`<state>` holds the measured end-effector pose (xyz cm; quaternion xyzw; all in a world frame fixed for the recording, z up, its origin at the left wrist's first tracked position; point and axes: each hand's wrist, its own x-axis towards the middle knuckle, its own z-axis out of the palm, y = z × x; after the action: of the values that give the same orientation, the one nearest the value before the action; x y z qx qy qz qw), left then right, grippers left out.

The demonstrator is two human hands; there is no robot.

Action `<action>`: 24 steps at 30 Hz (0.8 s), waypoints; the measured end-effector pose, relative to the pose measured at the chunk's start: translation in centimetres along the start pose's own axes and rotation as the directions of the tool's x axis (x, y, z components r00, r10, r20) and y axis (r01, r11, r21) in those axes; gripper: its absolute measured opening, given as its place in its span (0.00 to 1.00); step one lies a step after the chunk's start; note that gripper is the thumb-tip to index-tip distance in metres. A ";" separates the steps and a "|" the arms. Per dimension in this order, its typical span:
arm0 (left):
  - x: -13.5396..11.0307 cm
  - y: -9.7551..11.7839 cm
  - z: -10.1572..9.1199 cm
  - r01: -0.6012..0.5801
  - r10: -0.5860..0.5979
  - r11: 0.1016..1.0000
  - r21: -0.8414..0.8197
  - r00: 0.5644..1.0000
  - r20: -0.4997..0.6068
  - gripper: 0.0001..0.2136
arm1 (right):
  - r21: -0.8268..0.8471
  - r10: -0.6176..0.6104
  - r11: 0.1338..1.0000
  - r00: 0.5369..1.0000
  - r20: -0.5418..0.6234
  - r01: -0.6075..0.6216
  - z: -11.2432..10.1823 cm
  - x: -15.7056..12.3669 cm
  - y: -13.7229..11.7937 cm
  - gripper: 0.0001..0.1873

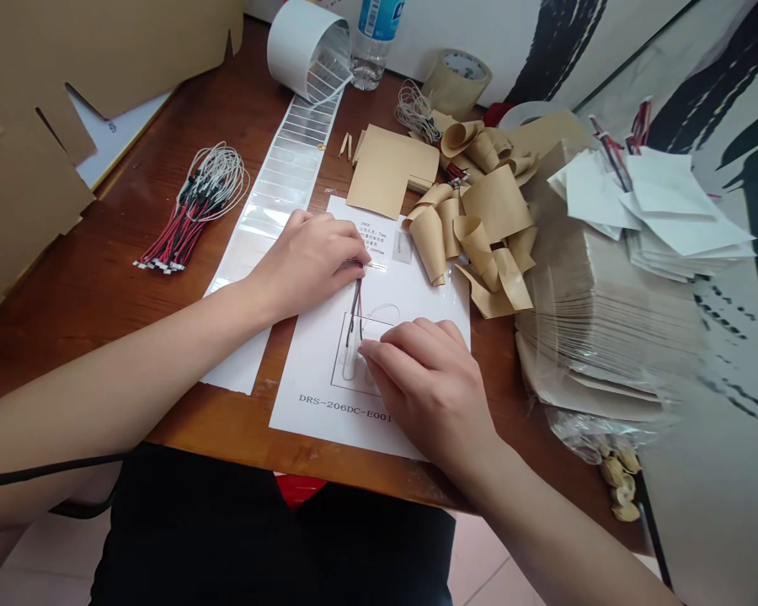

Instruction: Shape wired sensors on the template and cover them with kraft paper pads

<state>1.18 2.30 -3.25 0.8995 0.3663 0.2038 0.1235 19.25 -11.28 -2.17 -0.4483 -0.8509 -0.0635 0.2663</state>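
Note:
A thin wire harness (358,296) with red and black leads stretches between my hands over a printed white sheet (303,370). My left hand (316,257) is closed on its upper end, where the fingertips hide most of the connector. Lower down, my right hand (426,374) pinches the harness near its dark sleeves, above a rectangle drawn on the sheet. Pale wire loops show beside the right fingertips; I cannot tell which are real and which are printed. To the left lies a bundle of similar wire harnesses (193,202) with white connectors.
A label roll (296,50) trails its strip (284,181) along the table. Behind the sheet are brown paper squares (392,160), curled brown papers (480,219), a tape roll (458,80) and a water bottle (376,42). A plastic-wrapped stack (600,303) stands right; cardboard (25,151) stands left.

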 end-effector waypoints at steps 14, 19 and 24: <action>0.0 0.3 0.0 -0.020 0.020 1.000 -0.020 1.000 -0.015 0.24 | 0.036 0.020 0.999 1.000 -0.014 -0.019 0.2 -0.1 0.2 0.14; 0.1 0.0 0.1 0.000 -0.001 0.999 -0.036 1.000 -0.020 0.20 | 0.020 0.025 1.000 0.999 -0.027 -0.025 0.1 0.0 0.0 0.14; 0.2 -0.2 -0.1 0.025 -0.026 0.999 -0.032 0.999 -0.038 0.14 | 0.021 0.018 1.000 0.999 -0.041 -0.017 0.0 0.2 -0.1 0.13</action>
<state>1.12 2.59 -3.14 0.8886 0.3769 0.2251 0.1334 19.10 -11.18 -2.03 -0.4517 -0.8418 -0.0614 0.2890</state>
